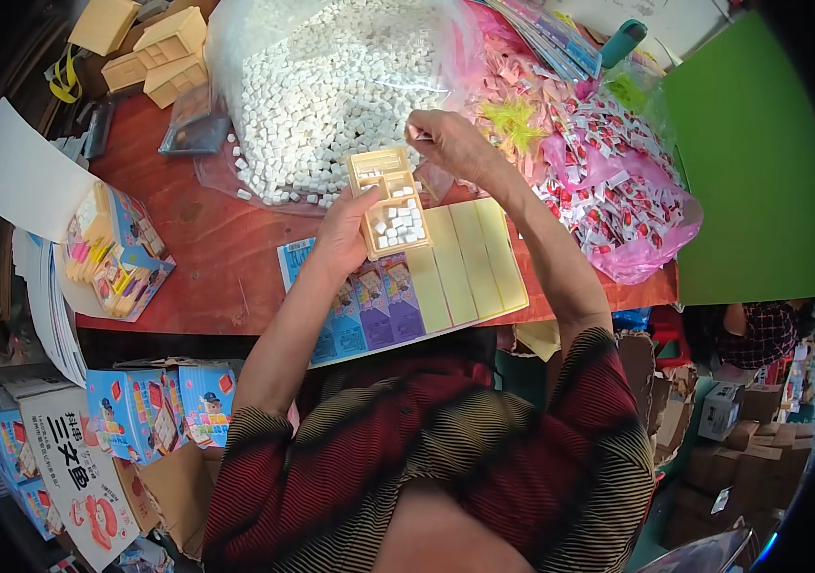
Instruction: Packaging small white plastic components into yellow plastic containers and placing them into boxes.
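Note:
My left hand [342,231] grips a small cream plastic tray [424,225] by its left side, thumb over the rim. Divided into compartments, the tray carries several white cubes [400,222] in its lower part and a few in the upper ones. Just above and right of it, my right hand [447,143] has its fingers pinched together; what they hold, if anything, is too small to make out. Beyond both hands spreads a clear plastic bag [221,43] heaped with white cubes [331,95].
Below the tray lies a printed card sheet [465,267] with purple, blue and yellow strips. An opened printed box [145,258] with filled trays stands left on the red table [207,277]. Small wrapped packets [627,201] fill a pink bag at right, beside a green board [751,162].

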A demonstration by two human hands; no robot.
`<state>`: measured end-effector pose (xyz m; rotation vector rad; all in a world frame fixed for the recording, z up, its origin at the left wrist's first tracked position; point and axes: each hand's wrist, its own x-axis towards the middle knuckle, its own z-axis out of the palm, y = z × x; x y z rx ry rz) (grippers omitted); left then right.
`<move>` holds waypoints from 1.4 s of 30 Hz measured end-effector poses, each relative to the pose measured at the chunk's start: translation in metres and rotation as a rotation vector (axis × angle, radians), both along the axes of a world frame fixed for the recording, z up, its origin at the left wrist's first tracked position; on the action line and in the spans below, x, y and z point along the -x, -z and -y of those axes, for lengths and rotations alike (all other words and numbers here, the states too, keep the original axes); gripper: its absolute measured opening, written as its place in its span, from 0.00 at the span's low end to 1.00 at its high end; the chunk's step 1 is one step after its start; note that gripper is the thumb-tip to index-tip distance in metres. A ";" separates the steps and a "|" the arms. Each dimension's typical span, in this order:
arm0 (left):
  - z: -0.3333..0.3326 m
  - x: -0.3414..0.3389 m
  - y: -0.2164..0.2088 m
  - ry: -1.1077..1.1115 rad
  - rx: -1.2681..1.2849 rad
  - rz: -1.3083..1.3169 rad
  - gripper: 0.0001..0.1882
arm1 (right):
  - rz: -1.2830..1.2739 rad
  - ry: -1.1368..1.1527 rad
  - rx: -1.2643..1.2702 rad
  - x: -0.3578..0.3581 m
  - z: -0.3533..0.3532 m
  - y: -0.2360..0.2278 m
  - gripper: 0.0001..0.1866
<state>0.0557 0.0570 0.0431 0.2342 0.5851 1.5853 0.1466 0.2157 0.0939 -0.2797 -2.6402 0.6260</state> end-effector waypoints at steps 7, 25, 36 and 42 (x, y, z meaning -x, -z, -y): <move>-0.002 -0.005 0.003 0.006 -0.026 -0.034 0.16 | 0.052 -0.082 -0.013 0.003 0.013 -0.004 0.05; 0.002 -0.011 -0.006 -0.078 -0.004 -0.007 0.15 | 0.034 0.054 0.093 0.011 0.045 -0.008 0.23; 0.006 -0.004 -0.002 -0.123 0.001 -0.009 0.17 | -0.134 -0.042 0.127 0.014 0.044 -0.001 0.14; 0.008 0.001 0.000 -0.114 -0.021 -0.002 0.19 | 0.005 -0.047 -0.136 -0.009 0.050 0.001 0.08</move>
